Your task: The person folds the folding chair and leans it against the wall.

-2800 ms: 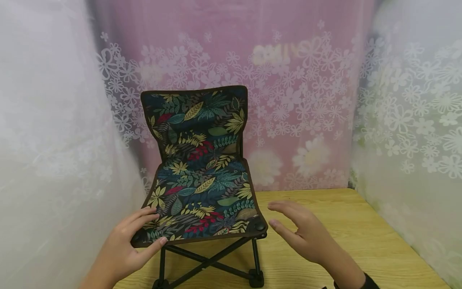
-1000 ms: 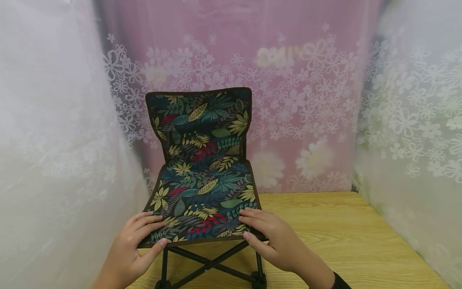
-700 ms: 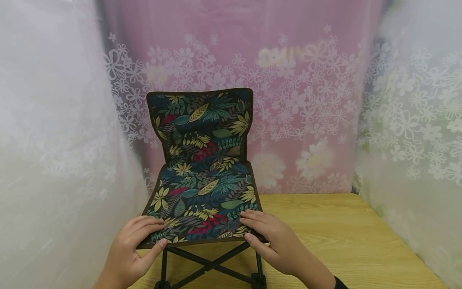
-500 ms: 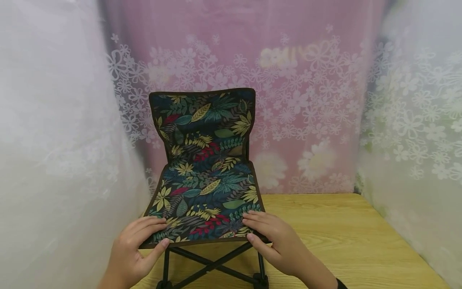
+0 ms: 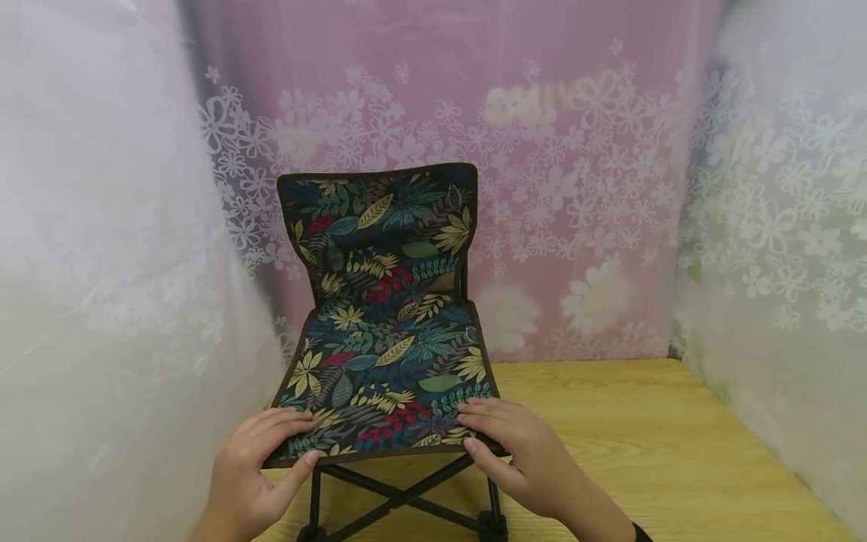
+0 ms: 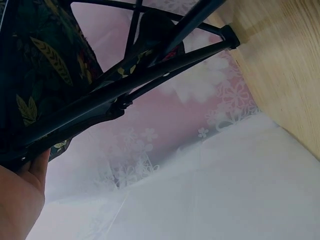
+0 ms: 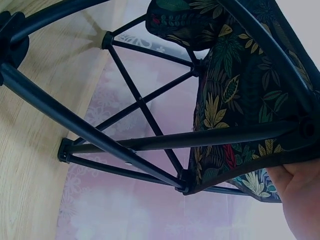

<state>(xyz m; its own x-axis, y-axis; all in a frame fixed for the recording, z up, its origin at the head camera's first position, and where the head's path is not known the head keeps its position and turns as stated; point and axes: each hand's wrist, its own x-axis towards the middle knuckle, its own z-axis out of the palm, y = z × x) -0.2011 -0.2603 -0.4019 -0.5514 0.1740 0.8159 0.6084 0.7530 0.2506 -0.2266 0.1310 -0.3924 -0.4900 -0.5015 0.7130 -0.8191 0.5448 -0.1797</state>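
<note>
A folding camp chair stands unfolded, its dark fabric printed with colourful leaves. My left hand rests on the seat's front left corner, fingers laid over the top and thumb along the front edge. Over the front right corner lies my right hand, fingers flat on the fabric and thumb at the front edge. The crossed black legs show beneath the seat. From below, the left wrist view has part of the left hand beside the seat corner. The right wrist view shows the right hand against the other corner.
The chair stands on a wood-grain tabletop, which extends to its right. A whitish translucent curtain hangs close on the left. Behind is a pink flowered curtain, and another pale one hangs on the right.
My right hand has moved left from beside the chair onto the seat's front right corner. The left hand has stayed on its corner. The view has shifted slightly.
</note>
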